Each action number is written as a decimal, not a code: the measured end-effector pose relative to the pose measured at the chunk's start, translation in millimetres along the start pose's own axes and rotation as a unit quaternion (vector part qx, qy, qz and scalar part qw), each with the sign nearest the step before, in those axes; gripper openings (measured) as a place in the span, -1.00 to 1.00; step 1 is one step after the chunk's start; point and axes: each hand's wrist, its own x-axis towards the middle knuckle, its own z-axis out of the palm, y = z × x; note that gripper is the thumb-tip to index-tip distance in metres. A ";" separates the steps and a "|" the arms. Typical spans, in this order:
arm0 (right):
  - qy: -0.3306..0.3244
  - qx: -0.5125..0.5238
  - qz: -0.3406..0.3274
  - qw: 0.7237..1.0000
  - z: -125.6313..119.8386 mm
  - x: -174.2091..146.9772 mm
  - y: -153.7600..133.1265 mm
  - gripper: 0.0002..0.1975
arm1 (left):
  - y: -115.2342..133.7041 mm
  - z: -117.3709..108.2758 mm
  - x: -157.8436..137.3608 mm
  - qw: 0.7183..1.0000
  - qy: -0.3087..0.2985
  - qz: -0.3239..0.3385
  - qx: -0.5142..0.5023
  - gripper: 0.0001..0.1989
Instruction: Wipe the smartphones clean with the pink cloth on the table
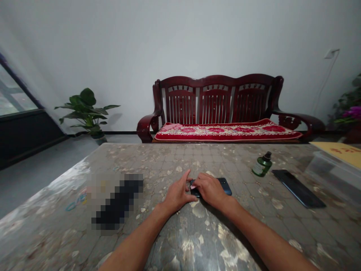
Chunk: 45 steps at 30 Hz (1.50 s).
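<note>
A dark blue smartphone (225, 186) lies flat on the table, its back facing up and its middle covered by my right hand. My left hand (177, 192) is at the phone's left end, with the thumb on the near side and the fingers on the far side, bracing it. Over the phone, my right hand (209, 187) has its fingers bunched and pressed down. A small pale pink piece (193, 186) shows at those fingertips; whether it is cloth or tissue I cannot make out.
The patterned tablecloth (180, 241) covers the table. To the right stand a green pump bottle (262, 164), another dark phone (299, 188) and a clear plastic box (332, 177) under yellow paper (338, 152). Colourful bands (76, 200) and a pixelated dark object (118, 203) lie left.
</note>
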 end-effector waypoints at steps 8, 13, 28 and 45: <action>-0.017 -0.024 0.055 0.998 -28.5 -39.0 27.8 -0.74 | -1.0 -1.7 -1.3 0.997 -0.007 0.045 0.067 -0.22; 0.020 -0.014 0.084 0.996 -28.0 -54.8 42.5 -0.75 | 6.1 -6.4 -2.8 0.993 -0.023 0.065 0.092 -0.44; 0.100 -0.043 0.183 0.977 -32.4 -59.2 86.7 -0.74 | 16.0 -9.0 -1.6 0.991 -0.040 0.047 0.122 -0.35; 0.000 -0.031 0.159 0.987 -43.0 -68.0 77.7 -0.74 | 13.7 -6.9 -0.6 0.988 -0.049 0.031 0.143 -0.40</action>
